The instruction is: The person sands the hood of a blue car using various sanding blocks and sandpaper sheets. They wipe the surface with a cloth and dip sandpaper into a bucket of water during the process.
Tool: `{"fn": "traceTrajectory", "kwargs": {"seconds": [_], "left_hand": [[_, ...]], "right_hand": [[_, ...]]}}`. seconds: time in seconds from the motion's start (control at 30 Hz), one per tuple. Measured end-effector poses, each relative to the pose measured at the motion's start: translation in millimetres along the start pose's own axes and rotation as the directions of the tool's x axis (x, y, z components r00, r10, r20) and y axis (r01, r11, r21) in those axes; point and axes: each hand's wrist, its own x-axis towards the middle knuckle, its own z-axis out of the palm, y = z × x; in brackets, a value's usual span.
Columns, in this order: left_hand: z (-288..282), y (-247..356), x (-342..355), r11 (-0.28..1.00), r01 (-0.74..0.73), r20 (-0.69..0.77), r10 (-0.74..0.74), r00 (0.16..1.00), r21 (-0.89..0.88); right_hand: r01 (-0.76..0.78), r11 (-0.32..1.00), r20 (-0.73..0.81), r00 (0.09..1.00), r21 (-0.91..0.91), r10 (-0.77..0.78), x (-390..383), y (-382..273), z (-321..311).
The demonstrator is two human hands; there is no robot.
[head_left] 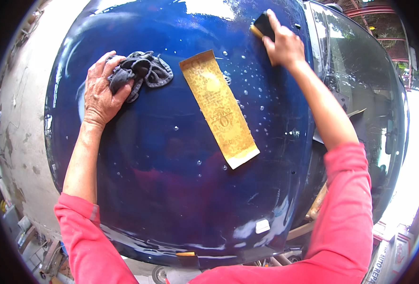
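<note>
Block (263, 25) is held by right hand (285, 43) near hood edge (306, 128), rag (145, 72) by left hand (103, 90); open space is broken by yellow strip (219, 109).

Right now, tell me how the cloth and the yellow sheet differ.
The cloth is dark grey; the sheet is yellow with printing.
The cloth is bunched into folds; the sheet is spread out as a long strip.
The left hand grips the cloth; no hand touches the sheet.
Both are on the blue hood.
</note>
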Motion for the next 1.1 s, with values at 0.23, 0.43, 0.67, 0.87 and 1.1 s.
{"fn": "traceTrajectory", "kwargs": {"seconds": [0.23, 0.43, 0.67, 0.87, 1.1], "left_hand": [[2, -3, 0, 0.999, -0.033, -0.001, 0.033, 0.999, 0.007], [2, -3, -2, 1.0, 0.005, 0.01, -0.006, 1.0, 0.024], [4, -5, 0, 1.0, -0.02, 0.017, 0.02, 1.0, 0.013], [2, -5, 2, 0.998, -0.054, 0.032, 0.054, 0.998, 0.015], [1, -3, -1, 1.0, -0.028, 0.033, 0.028, 0.999, -0.001]], "right_hand": [[-0.107, 0.986, 0.082, 0.992, 0.126, 0.097, -67, 22, -29], [0.027, 0.969, -0.016, 1.0, 0.248, -0.023, -200, 106, -24], [-0.235, 0.971, 0.084, 0.968, -0.042, 0.238, -110, 72, -40], [-0.01, 0.956, 0.04, 0.999, 0.293, -0.002, -262, 38, -81], [-0.383, 0.914, 0.171, 0.9, -0.131, 0.402, -63, 80, -37]]}}
